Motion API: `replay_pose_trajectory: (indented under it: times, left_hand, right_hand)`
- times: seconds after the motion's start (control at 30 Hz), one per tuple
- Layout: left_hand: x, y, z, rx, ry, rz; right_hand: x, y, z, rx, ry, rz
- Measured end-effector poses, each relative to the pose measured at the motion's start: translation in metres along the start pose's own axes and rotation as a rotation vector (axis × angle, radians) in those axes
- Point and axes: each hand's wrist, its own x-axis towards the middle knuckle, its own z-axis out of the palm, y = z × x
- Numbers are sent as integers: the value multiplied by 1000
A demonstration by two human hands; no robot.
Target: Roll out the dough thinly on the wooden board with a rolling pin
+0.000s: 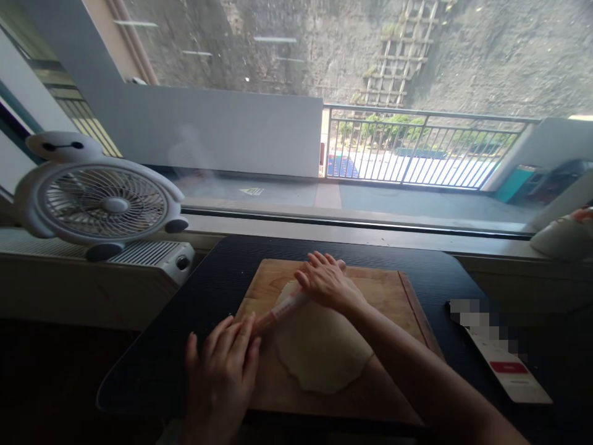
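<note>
Nearest the camera is the left hand (222, 364), palm down, its fingers apart and extended. Its fingertips and thumb lie at the near end of a rolling pin (286, 305); whether the palm bears on the pin cannot be told. Right forearm (412, 349) enters from the lower right and crosses above the work surface. The right hand (327, 284) rests flat across the far part of the pin, fingers extended forward with small gaps; the tip of the pin projects just beyond it.

The rolling pin runs diagonally between both hands, on top of a thin sheet of dough (319, 355). Most of the dough lies to the right of the left hand and on the near side of the right hand; its outline is irregular, and the right forearm covers part of its edge. Below the dough is a wooden board (386, 290), which extends past the right hand on its far side. Both rest on a dark desk (162, 364).

To the right of the hands, beside the right forearm, a phone (521, 380) lies on the desk; part of its screen is pixelated, with a red band below. Well to the left of the hands, a white fan (113, 204) with a character-shaped frame stands on a slotted white unit (151, 253). Beyond the hands are a window sill (370, 241) and a metal railing (426, 151) outside the glass. Far to the right, a rounded white object (563, 238) is partly cut off.
</note>
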Motion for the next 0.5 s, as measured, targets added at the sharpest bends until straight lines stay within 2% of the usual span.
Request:
replay_pose_trajectory:
  times: [0.07, 0.13, 0.2, 0.27, 0.33, 0.37, 0.43, 0.5]
  left_hand:
    - [6, -1, 0, 35, -27, -31]
    - [4, -1, -1, 41, -34, -28]
    - [-5, 1, -3, 7, -6, 12]
    - [-17, 4, -5, -51, 17, 80]
    - [-27, 7, -7, -103, 15, 139]
    - [-29, 8, -7, -119, 4, 158]
    - [-28, 10, -7, -128, -14, 161]
    - [-18, 10, -3, -104, -22, 131]
  right_hand:
    - [35, -6, 5, 13, -37, 47]
    - [30, -5, 7, 25, -23, 34]
    - [-13, 1, 6, 27, 48, -17]
    - [-76, 9, 3, 10, 124, -43]
    - [-134, 16, -1, -28, 122, -74]
    - [-154, 18, -3, -47, 114, -77]
    - [-163, 19, -4, -61, 93, -71]
    - [-133, 17, -1, -41, 96, -26]
